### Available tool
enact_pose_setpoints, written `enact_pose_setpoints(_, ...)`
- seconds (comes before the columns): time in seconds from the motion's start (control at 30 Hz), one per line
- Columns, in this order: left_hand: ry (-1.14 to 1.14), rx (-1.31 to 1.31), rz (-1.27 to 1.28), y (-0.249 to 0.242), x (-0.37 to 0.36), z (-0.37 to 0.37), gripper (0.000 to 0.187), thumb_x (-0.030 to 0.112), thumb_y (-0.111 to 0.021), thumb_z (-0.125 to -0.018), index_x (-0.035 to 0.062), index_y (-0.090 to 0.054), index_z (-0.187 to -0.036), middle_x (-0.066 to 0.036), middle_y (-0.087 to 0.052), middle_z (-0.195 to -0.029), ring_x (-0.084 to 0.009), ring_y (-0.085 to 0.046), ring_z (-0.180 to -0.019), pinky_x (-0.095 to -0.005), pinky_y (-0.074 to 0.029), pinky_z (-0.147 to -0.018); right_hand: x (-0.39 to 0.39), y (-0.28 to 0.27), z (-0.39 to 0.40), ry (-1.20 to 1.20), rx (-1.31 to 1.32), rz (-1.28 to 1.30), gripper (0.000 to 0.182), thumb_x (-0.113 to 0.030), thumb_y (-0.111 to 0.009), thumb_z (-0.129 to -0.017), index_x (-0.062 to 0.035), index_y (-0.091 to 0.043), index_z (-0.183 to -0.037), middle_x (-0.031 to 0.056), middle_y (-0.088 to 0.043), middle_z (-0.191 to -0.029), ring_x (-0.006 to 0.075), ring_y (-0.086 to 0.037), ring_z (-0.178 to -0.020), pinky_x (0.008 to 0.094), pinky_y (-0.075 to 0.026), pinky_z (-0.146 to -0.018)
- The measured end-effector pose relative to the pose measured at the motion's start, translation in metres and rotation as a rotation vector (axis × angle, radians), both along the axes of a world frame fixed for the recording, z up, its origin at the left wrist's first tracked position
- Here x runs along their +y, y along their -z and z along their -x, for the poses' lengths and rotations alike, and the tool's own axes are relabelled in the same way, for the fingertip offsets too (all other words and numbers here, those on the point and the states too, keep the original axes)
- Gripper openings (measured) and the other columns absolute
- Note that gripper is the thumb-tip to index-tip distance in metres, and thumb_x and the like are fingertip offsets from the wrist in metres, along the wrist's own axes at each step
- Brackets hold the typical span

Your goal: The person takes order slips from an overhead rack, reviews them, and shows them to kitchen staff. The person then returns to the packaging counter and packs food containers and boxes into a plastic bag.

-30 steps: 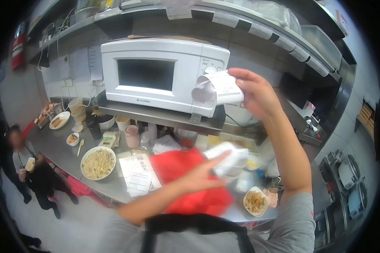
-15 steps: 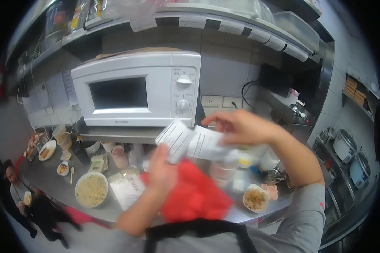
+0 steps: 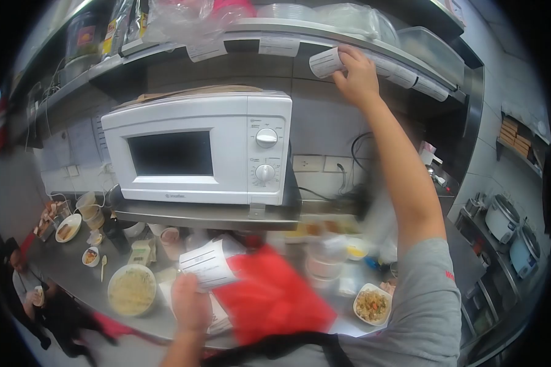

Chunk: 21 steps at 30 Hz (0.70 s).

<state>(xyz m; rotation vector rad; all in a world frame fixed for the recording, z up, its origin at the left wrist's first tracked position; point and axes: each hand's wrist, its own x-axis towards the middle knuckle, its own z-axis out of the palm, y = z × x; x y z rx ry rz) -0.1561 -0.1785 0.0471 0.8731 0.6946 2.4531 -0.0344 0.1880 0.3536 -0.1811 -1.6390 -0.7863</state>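
Observation:
My right hand (image 3: pixel 358 79) is raised to the front edge of the upper shelf, fingers closed on a curled printed paper slip (image 3: pixel 325 63). It is among other printed slips (image 3: pixel 279 46) hanging along that edge. Lower down, my left hand (image 3: pixel 191 304) pinches another printed slip (image 3: pixel 207 265) by its near end. This slip is held over the counter and overlaps a red bag (image 3: pixel 275 296) in view. Beside the left hand lies a white printed sheet (image 3: pixel 219 318), partly hidden by the hand.
A white microwave (image 3: pixel 193 147) stands on a raised metal shelf ahead. The counter holds a large bowl of pale food (image 3: pixel 132 290), a small bowl of fried rice (image 3: pixel 372 304), a spoon (image 3: pixel 103 268) and several cups. At the left stands a person (image 3: pixel 33 293) holding food.
My right hand has risen from in front of the microwave to the shelf edge. My left hand has moved down and left with its slip. The view has tilted up slightly.

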Motion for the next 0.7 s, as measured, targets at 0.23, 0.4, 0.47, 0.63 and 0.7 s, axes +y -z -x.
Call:
enact_pose_setpoints(0.23, -0.047, 0.112, 0.000, 0.013, -0.003, 0.001, 0.035, 0.018, -0.046, -0.092, -0.0056, -0.047, -0.118, -0.015, -0.057, -0.116, -0.0230, -0.055, -0.108, -0.0363, -0.039, -0.096, -0.037, -0.011, 0.081, -0.271, -0.252, -0.091, 0.027, -0.009, -0.054, -0.071, -0.0029, -0.058, -0.097, 0.0070, -0.055, -0.121, 0.0283, -0.050, -0.111, 0.0384, -0.038, -0.096)
enact_pose_setpoints(0.4, -0.164, 0.055, 0.040, 0.038, -0.029, 0.017, 0.035, 0.018, -0.047, -0.092, -0.0052, -0.047, -0.118, -0.014, -0.057, -0.115, -0.0229, -0.055, -0.108, -0.0367, -0.040, -0.095, -0.016, -0.007, 0.051, -0.181, -0.122, 0.033, 0.033, -0.010, -0.055, -0.071, -0.0021, -0.057, -0.103, 0.0082, -0.054, -0.121, 0.0301, -0.049, -0.110, 0.0393, -0.039, -0.093)
enact_pose_setpoints(0.47, -0.180, 0.011, 0.042, 0.028, -0.037, 0.011, 0.011, 0.012, -0.050, -0.091, 0.0029, -0.050, -0.097, -0.006, -0.055, -0.093, -0.0141, -0.053, -0.089, -0.0307, -0.042, -0.083, -0.014, -0.009, 0.045, -0.230, -0.074, 0.041, 0.033, -0.011, -0.056, -0.072, -0.0020, -0.056, -0.104, 0.0105, -0.056, -0.116, 0.0306, -0.051, -0.105, 0.0391, -0.040, -0.090)
enact_pose_setpoints(0.63, -0.223, 0.017, 0.032, 0.039, -0.059, 0.018, 0.012, 0.012, -0.049, -0.091, 0.0028, -0.049, -0.098, -0.006, -0.054, -0.094, -0.0145, -0.052, -0.090, -0.0308, -0.042, -0.082, -0.037, -0.026, 0.077, -0.818, 0.039, 0.386, 0.037, -0.011, -0.060, -0.074, -0.0026, -0.051, -0.109, 0.0139, -0.061, -0.096, 0.0281, -0.060, -0.087, 0.0370, -0.046, -0.077)
enact_pose_setpoints(0.7, -0.258, 0.055, 0.045, 0.042, -0.071, 0.019, 0.032, 0.018, -0.047, -0.092, -0.0036, -0.046, -0.115, -0.013, -0.055, -0.112, -0.0214, -0.053, -0.105, -0.0359, -0.040, -0.093, -0.041, -0.017, 0.091, -0.855, 0.119, 0.616, 0.050, -0.008, -0.064, -0.074, -0.0072, -0.042, -0.118, 0.0099, -0.061, -0.083, 0.0205, -0.062, -0.077, 0.0329, -0.050, -0.062)
